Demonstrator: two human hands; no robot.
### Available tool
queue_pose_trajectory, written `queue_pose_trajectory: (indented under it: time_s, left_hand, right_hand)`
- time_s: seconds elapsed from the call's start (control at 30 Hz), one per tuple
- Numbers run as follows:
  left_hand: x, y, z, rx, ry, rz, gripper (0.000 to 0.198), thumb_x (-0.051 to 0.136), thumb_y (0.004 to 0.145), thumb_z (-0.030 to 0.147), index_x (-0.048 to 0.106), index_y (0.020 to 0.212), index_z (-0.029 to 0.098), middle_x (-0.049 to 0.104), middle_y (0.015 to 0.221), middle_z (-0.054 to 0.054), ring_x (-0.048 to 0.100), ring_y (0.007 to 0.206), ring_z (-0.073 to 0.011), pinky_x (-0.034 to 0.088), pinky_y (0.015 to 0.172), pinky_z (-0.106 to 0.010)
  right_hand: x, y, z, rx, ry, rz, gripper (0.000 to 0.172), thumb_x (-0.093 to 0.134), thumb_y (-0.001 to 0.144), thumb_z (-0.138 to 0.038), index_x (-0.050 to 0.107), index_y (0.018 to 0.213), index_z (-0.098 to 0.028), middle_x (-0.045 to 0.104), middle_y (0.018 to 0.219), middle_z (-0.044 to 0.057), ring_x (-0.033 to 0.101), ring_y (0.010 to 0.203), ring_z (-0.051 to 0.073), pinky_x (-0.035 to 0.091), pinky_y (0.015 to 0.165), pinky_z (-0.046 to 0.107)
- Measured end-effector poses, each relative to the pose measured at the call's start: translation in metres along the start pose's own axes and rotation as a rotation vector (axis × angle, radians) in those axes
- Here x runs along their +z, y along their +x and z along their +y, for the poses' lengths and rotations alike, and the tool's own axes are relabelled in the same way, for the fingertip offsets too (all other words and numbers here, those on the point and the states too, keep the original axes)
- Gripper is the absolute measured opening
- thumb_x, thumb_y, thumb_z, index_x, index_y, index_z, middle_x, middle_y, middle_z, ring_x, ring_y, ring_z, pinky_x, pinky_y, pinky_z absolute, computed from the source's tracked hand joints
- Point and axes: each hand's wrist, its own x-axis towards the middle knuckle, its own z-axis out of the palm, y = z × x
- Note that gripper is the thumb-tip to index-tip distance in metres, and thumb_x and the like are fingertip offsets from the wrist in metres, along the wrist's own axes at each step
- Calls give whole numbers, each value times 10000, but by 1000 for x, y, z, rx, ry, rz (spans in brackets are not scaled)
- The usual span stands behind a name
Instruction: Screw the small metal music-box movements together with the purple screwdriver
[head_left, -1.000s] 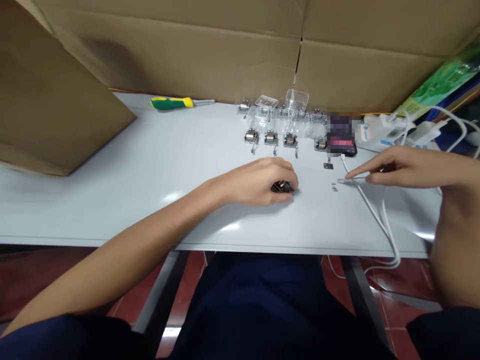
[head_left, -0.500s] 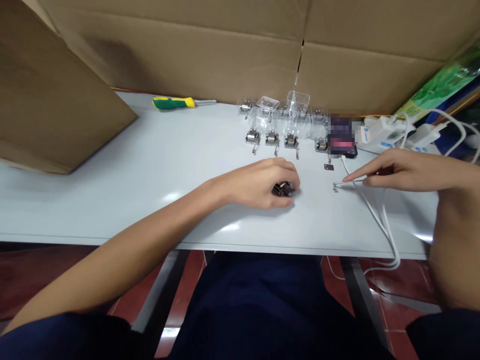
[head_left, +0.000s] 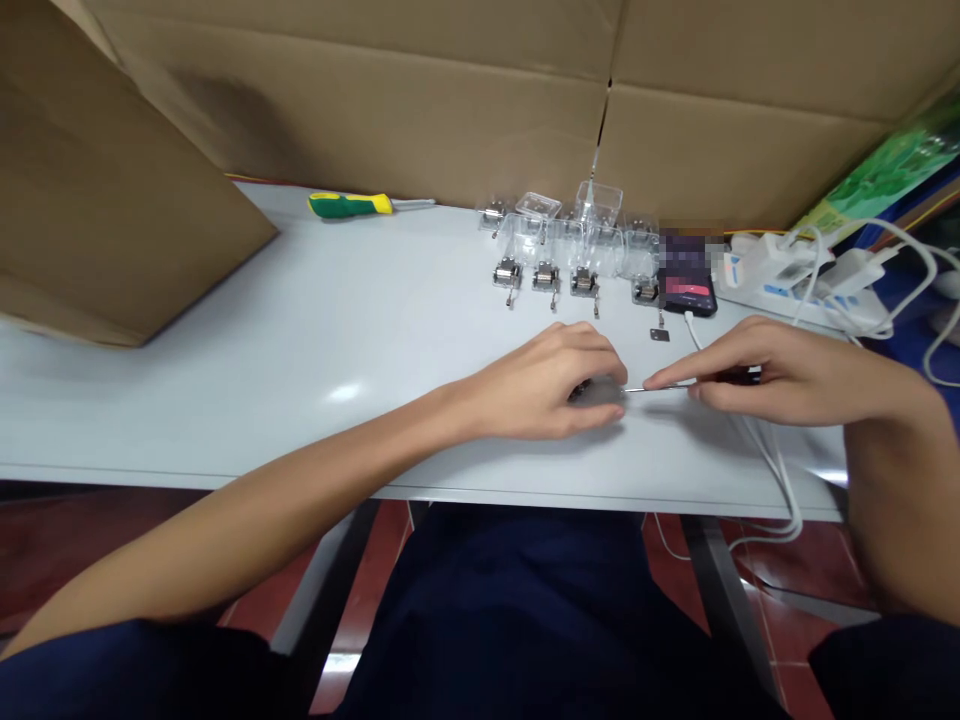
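My left hand (head_left: 540,385) rests on the white table, its thumb and fingers curled round a small metal music box movement (head_left: 580,390). Most of that movement is hidden by the fingers. From the right, my right hand (head_left: 787,370) grips a thin screwdriver (head_left: 636,389), the index finger stretched along its shaft. The screwdriver's tip reaches the gap between my left thumb and fingertips; whether it touches the movement cannot be made out. Farther back, several similar movements with cranks stand in a row, one of them a hand-crank movement (head_left: 545,277).
Clear plastic cases (head_left: 525,240) stand behind the row. A phone (head_left: 688,295), a power strip (head_left: 862,305) and white cables (head_left: 772,460) lie to the right. A small dark plate (head_left: 660,335) is near the phone. A green-yellow screwdriver (head_left: 349,205) lies at the back; cardboard (head_left: 375,100) walls the rear.
My right hand has brought the screwdriver leftward, from small metal bits on the table to the movement. My left hand has shifted slightly right and nearer to me, still holding the movement.
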Motion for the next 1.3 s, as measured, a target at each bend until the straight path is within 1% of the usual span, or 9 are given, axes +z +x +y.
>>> queue_pose_trajectory:
  time_s: [0.07,0.17,0.3,0.6,0.83,1.07,1.13,1.2,1.3]
  left_hand:
    - [2,1,3,-8,-16,17,234,603,1015,343,730,1134,187,741,1039,-58,629,1049,-222,456,992,-383]
    - [1,1,6,-8,-21,25,191,568,1028,268,735,1069,183,740,973,-39,633,997,-202,454,963,-372]
    - [0,0,5,10,-11,19,178,544,1022,194,710,1085,187,732,1005,-36,623,1013,-200,446,968,-371]
    - [2,-1,1,8,-1,1,217,465,1015,127,660,1083,193,706,1026,-56,599,1028,-213,443,955,-382]
    - [4,-2,-1,-7,101,-31,228,438,990,107,633,1081,179,689,1014,-66,591,1007,-219,426,917,-388]
    - [2,-2,-3,-9,140,-48,259,457,924,50,622,1073,183,688,1008,-61,577,986,-220,418,871,-371]
    - [3,-1,-4,-11,182,-42,247,463,930,57,628,1066,182,691,1001,-61,577,980,-220,413,868,-366]
    - [3,-1,-4,-10,289,-20,241,453,945,59,634,1051,178,693,990,-66,575,980,-225,403,890,-371]
    - [3,-1,-4,2,504,25,255,429,959,52,645,1015,175,700,978,-82,572,997,-244,382,946,-404]
  right_hand:
    - [2,0,-1,2,16,-24,363,622,982,-245,742,1320,-302,802,829,-22,566,536,97,412,502,235]
    - [2,1,-2,28,46,-71,377,582,999,-240,725,1345,-286,764,753,-31,517,514,90,373,485,233]
    - [2,2,-6,35,59,-68,385,569,996,-221,727,1341,-284,719,682,-53,476,499,79,364,483,223]
    - [5,4,-10,8,3,-21,391,565,990,-198,735,1328,-298,781,764,-42,563,527,89,410,539,240]
    - [10,7,-15,16,-57,17,409,573,973,-192,728,1338,-292,792,783,-38,587,558,89,426,581,233]
    - [12,6,-16,3,-115,37,396,566,984,-191,730,1328,-299,823,917,-16,681,661,114,464,645,246]
    - [14,6,-15,4,-165,41,394,552,995,-205,719,1339,-301,824,964,-3,716,730,136,487,696,264]
    - [18,6,-14,-4,-245,67,378,548,998,-225,720,1329,-287,813,998,17,732,806,165,506,753,292]
    - [27,8,-14,-49,-396,180,340,577,979,-240,729,1282,-258,776,1031,58,715,841,206,513,738,335]
